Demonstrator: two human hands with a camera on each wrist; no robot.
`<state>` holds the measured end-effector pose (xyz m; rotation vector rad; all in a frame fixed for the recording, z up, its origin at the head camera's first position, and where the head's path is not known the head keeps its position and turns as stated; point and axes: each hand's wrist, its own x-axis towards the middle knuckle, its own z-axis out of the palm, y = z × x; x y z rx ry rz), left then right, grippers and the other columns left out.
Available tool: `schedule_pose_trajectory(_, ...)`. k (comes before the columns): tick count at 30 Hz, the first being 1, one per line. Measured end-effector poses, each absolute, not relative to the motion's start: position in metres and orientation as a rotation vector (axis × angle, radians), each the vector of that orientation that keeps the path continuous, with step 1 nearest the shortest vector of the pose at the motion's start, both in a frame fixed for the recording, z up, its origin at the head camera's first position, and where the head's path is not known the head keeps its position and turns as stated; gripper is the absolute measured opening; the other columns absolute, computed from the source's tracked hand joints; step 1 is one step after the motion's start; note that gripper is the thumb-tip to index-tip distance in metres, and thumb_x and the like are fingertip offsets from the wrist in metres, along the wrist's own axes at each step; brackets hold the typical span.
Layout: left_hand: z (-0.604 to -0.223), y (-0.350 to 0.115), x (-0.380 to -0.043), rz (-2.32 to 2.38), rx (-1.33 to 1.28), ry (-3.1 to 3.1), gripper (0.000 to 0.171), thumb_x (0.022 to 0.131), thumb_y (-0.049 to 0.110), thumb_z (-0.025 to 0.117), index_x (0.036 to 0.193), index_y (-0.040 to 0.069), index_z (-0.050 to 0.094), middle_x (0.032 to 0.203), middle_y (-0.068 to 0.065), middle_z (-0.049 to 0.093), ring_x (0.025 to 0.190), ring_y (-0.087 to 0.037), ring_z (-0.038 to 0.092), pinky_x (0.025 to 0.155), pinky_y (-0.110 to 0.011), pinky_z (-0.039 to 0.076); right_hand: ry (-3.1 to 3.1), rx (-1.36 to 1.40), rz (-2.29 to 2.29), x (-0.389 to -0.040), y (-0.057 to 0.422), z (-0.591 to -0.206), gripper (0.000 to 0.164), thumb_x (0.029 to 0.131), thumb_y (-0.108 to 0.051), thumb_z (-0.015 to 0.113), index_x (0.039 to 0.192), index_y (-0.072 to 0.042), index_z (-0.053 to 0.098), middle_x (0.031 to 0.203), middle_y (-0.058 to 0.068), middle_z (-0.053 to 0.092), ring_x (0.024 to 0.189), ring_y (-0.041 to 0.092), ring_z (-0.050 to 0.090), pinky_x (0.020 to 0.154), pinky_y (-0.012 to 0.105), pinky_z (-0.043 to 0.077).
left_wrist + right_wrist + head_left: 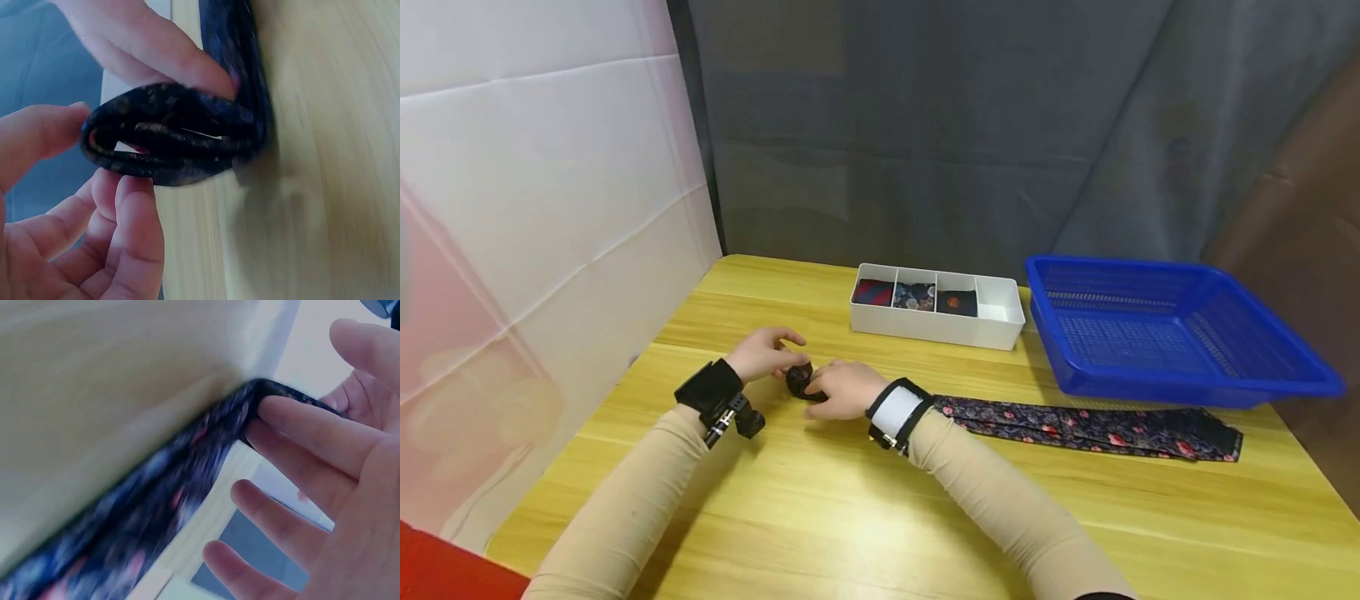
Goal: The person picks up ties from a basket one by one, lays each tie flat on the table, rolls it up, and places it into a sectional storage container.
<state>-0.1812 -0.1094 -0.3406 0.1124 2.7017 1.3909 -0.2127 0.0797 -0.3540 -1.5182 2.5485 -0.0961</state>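
Observation:
A dark floral necktie [1090, 427] lies lengthwise on the table, its wide pointed end at the right and its other end rolled into a small coil. My left hand [766, 353] pinches the coil [169, 100] between thumb and fingers. Loose, flattened loops with gaps between them show at the coil's side in the left wrist view. Beside it, my right hand [850, 389] touches the tie where the strip meets the coil. In the right wrist view its fingers [319, 431] are extended against the fabric, with the thumb held apart.
Behind the hands stands a white divided box [936, 325]; three compartments hold rolled ties of different patterns, and its rightmost one shows a bare floor. A blue plastic basket [1195, 387] sits at the right, close behind the tie. Fabric walls border the wooden table [850, 517].

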Motion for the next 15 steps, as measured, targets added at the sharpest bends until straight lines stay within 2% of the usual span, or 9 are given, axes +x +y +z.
schedule_pose_trajectory(3, -0.343, -0.103, -0.183, 1.414, 0.176, 2.676, 0.039, 0.096, 0.015, 0.059, 0.125, -0.01, 0.055, 0.085, -0.012, 0.063, 0.069, -0.016, 0.057, 0.067, -0.035, 0.052, 2.527, -1.531, -0.152, -0.218, 0.096, -0.353, 0.042, 0.093, -0.04, 0.06, 0.125, -0.013, 0.067, 0.128, 0.001, 0.062, 0.119, 0.021, 0.055, 0.099, 0.034, 0.042)
schedule_pose_trajectory(9, -0.347, -0.092, -0.188, 1.446, 0.275, 2.597, 0.035, 0.101, 0.013, 0.05, 0.125, -0.012, 0.055, 0.088, -0.015, 0.064, 0.073, -0.018, 0.059, 0.069, -0.036, 0.052, 2.574, -1.525, -0.288, -0.218, 0.126, -0.346, 0.036, 0.093, -0.037, 0.062, 0.12, -0.013, 0.069, 0.12, 0.001, 0.066, 0.111, 0.018, 0.059, 0.094, 0.034, 0.046)
schedule_pose_trajectory(15, -0.351, -0.077, -0.192, 1.44, 0.329, 2.536, 0.031, 0.103, 0.009, 0.043, 0.122, -0.011, 0.056, 0.087, -0.014, 0.063, 0.073, -0.017, 0.06, 0.065, -0.029, 0.05, 2.596, -1.673, -0.336, -0.206, 0.133, -0.345, 0.039, 0.094, -0.034, 0.062, 0.125, -0.011, 0.066, 0.129, 0.004, 0.061, 0.121, 0.02, 0.055, 0.102, 0.035, 0.04)
